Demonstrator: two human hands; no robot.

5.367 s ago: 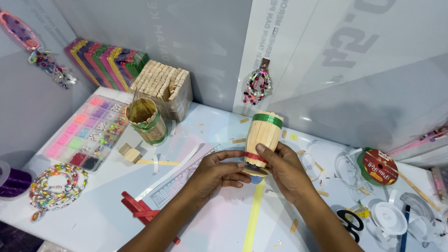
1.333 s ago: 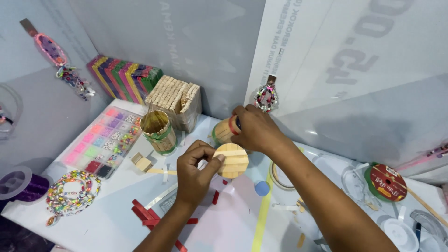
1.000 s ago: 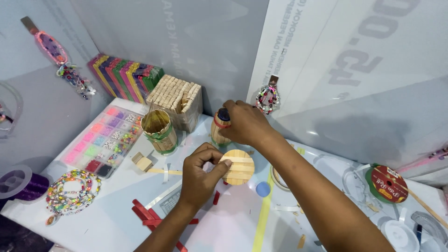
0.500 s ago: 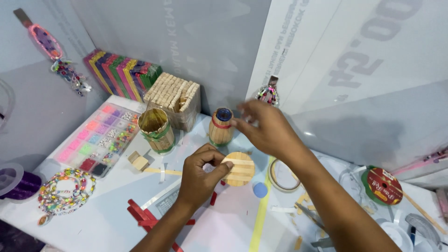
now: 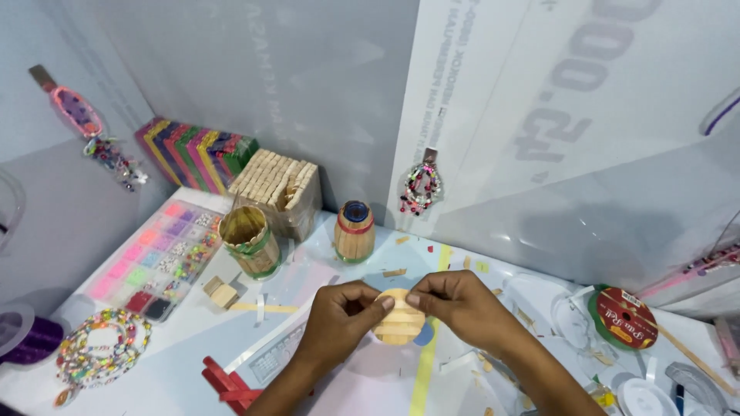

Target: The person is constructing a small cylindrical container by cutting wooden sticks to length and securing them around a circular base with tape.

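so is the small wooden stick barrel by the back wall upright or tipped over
Upright: the small wooden stick barrel stands on its base on the white table, its round blue top showing.

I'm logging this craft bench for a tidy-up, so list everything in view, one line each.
wooden stick disc: one, pale wood, held between both hands at centre
stick barrel: one, wood with red and green bands, upright behind the hands
open stick cup: one, wood with green band, left of the barrel
stick bundle box: one, pale wood, against the back wall
coloured stick stacks: several, mixed colours, back left
bead tray: one, pink and mixed, left
bead strand: one, multicolour, front left
cord spool: one, red and green, right
left hand: one, pinching the disc
right hand: one, pinching the disc
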